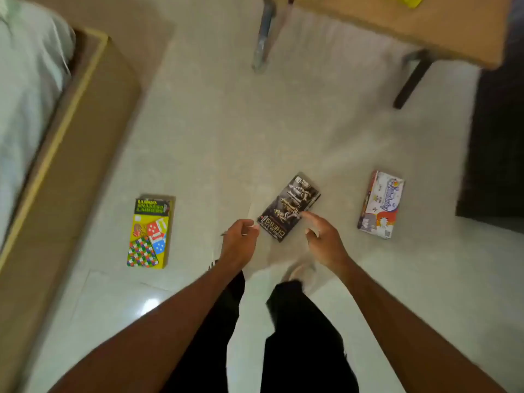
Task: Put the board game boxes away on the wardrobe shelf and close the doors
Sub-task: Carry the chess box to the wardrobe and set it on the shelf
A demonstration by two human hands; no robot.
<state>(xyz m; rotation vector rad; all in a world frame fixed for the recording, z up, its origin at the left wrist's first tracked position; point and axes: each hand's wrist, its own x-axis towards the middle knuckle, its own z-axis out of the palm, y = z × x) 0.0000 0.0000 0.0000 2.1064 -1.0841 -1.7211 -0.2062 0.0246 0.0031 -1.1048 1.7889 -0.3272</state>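
Observation:
Three board game boxes lie flat on the pale tiled floor. A yellow Ludo and Snakes & Ladders box (149, 232) is on the left, a black chess box (287, 207) in the middle, and a white and blue box (380, 204) on the right. My left hand (239, 241) hovers just left of the chess box with fingers loosely curled and nothing in it. On the box's right side my right hand (323, 235) is open, fingers spread, the index fingertip over the box's near right edge. Neither hand grips a box. No wardrobe is in view.
A bed with a wooden frame (65, 143) and pale sheet runs along the left. A wooden table (411, 21) on metal legs (263, 35) stands at the back. A dark piece of furniture (499, 148) fills the right edge. My legs in black trousers stand below my hands.

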